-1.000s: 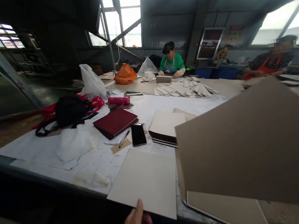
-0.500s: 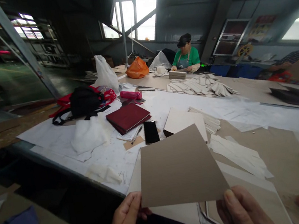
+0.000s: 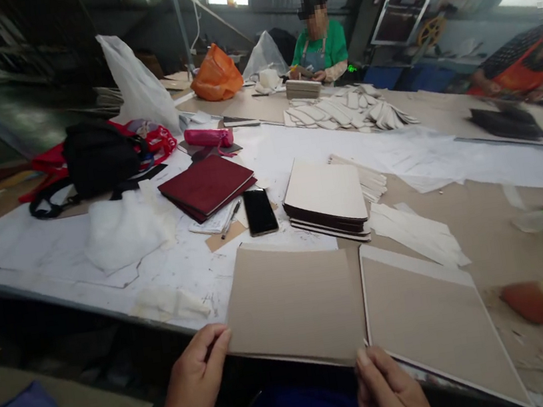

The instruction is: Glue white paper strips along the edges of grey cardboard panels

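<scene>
A grey-brown cardboard sheet lies flat at the near edge of the table, on top of a pale sheet. My left hand pinches its near left corner, thumb on top. My right hand grips its near right corner with closed fingers. Beside it to the right lies a second cardboard board with a white border. Behind them stands a stack of dark boards with a cream top.
A black phone, a pen and maroon covers lie behind the sheet. A black bag, plastic bags and white strips sit farther back. Two people work at the far side. A brush lies at right.
The cardboard sheet came down from being held up in the air to lying flat on the table. Both my hands lowered with it, and my view tilted downward.
</scene>
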`<action>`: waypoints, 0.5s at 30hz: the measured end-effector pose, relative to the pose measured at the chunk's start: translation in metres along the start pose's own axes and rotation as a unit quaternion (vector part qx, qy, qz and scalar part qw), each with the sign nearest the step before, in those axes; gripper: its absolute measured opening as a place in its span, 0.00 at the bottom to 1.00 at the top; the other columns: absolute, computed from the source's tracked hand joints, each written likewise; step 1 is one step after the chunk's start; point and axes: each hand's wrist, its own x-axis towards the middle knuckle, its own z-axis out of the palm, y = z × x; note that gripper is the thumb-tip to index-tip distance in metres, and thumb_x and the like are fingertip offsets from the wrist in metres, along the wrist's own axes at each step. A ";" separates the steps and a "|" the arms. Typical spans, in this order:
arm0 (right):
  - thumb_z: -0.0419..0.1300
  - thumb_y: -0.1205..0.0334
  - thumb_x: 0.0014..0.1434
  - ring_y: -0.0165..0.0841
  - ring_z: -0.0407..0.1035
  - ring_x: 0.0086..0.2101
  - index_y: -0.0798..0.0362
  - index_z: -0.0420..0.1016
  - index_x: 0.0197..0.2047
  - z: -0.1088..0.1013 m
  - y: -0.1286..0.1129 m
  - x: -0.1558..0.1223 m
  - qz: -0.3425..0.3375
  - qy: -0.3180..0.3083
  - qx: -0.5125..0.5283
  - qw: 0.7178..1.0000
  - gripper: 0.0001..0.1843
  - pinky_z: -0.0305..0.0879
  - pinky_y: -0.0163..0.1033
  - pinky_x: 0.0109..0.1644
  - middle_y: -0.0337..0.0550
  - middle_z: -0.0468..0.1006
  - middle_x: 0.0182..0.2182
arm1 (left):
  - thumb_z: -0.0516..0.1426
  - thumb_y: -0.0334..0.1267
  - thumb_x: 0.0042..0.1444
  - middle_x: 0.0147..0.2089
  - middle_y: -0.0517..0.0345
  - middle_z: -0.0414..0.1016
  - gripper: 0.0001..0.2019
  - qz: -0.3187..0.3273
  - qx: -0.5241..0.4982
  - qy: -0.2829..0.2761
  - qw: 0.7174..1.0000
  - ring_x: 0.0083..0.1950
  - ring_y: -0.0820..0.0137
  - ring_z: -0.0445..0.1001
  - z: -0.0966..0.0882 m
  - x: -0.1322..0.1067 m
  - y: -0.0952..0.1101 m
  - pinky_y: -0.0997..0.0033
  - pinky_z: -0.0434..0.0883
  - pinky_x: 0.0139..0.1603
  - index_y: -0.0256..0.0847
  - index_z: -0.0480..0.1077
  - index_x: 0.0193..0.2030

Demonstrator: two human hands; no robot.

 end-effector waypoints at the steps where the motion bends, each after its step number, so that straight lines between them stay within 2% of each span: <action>1: 0.47 0.37 0.56 0.28 0.58 0.16 0.51 0.61 0.21 0.001 0.002 0.001 0.011 -0.006 0.006 1.000 0.27 0.55 0.32 0.23 0.35 0.64 0.11 | 0.52 0.52 0.47 0.31 0.61 0.74 0.14 0.003 0.011 -0.005 1.000 0.35 0.68 0.72 0.000 0.001 -0.001 0.77 0.66 0.38 0.45 0.71 0.28; 6: 0.49 0.35 0.53 0.26 0.58 0.13 0.52 0.61 0.22 0.005 0.008 0.006 0.061 -0.017 0.026 0.998 0.27 0.51 0.30 0.17 0.32 0.63 0.12 | 0.50 0.51 0.47 0.27 0.62 0.73 0.14 0.021 0.050 -0.030 0.998 0.32 0.69 0.72 -0.002 0.006 0.000 0.78 0.66 0.34 0.45 0.69 0.26; 15: 0.46 0.38 0.55 0.26 0.60 0.13 0.53 0.61 0.24 0.001 0.010 0.009 0.058 -0.037 -0.052 0.996 0.25 0.54 0.30 0.19 0.33 0.64 0.14 | 0.47 0.49 0.53 0.26 0.63 0.70 0.14 0.038 0.105 -0.059 0.992 0.30 0.71 0.70 -0.005 0.008 -0.006 0.77 0.64 0.33 0.44 0.66 0.27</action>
